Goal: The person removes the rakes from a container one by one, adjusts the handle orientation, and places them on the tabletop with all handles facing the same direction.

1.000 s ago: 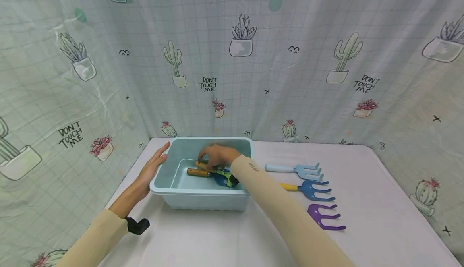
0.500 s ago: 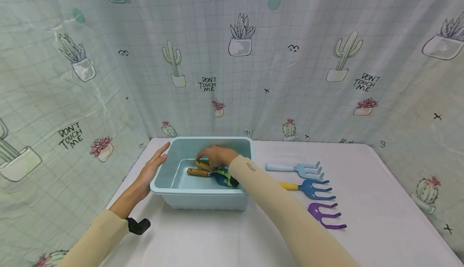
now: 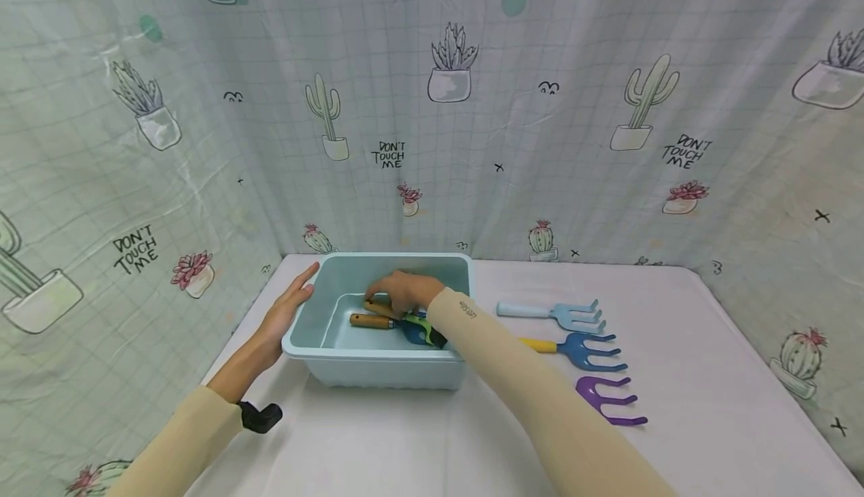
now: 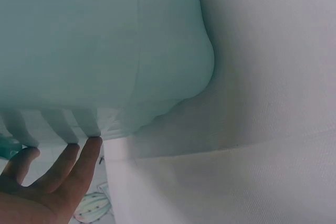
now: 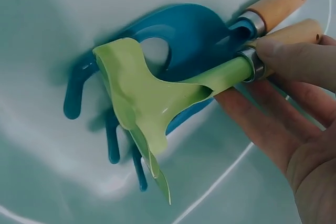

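A light blue plastic basin point(image 3: 381, 371) stands on the table. My left hand point(image 3: 280, 318) lies along its left side, and in the left wrist view straight fingertips touch the outer wall. Inside the basin, my right hand point(image 3: 405, 291) pinches the wooden handle of a green hand hoe point(image 5: 152, 98), thumb on top near the metal collar and fingers below. The hoe lies across a blue hand fork point(image 5: 184, 30), whose wooden handle point(image 3: 370, 321) points left. From the head view the right hand and sleeve hide part of both tools.
Right of the basin, a pale blue hand fork point(image 3: 574, 317), a blue one with a yellow handle point(image 3: 583, 352) and a purple one point(image 3: 601, 399) lie in a column. My right sleeve point(image 3: 526, 399) covers part of the lower ones. A patterned curtain point(image 3: 499, 130) surrounds the table.
My right hand has closed in slightly around the green hoe's handle. The left hand and the basin stay in place.
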A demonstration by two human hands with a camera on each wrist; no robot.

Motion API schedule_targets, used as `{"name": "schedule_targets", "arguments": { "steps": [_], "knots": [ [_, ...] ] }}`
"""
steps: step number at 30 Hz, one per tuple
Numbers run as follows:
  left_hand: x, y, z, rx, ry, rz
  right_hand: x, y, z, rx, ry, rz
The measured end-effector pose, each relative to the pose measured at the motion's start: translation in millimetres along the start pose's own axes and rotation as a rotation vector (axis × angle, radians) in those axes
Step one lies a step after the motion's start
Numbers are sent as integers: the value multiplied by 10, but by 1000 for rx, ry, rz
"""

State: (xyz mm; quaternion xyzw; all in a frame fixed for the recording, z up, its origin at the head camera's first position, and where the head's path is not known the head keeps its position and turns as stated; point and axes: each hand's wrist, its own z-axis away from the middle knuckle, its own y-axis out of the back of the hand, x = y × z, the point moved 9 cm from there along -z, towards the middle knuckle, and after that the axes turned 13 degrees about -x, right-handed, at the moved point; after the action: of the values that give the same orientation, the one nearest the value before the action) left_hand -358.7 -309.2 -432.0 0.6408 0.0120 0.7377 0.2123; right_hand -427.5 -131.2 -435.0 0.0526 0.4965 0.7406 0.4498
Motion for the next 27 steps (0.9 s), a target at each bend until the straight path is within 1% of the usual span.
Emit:
{"name": "schedule_targets", "arguments": {
  "steps": [7, 12, 16, 20, 27],
  "knots": [
    [-21, -12, 0, -8, -6, 9, -12, 21, -16, -17, 41, -5],
    [-25, -12, -6, -11, 0, 12, -44, 67, 15, -24, 76, -35],
    [-21, -19, -14, -20, 3, 25, -82, 121, 84, -30, 109, -56],
    [-11, -15, -23, -19, 10, 21, -126, 206, 168, -15, 145, -34],
    [-17, -13, 3, -27, -3, 4, -173, 317, 305, 4, 186, -13]
  ]
}}
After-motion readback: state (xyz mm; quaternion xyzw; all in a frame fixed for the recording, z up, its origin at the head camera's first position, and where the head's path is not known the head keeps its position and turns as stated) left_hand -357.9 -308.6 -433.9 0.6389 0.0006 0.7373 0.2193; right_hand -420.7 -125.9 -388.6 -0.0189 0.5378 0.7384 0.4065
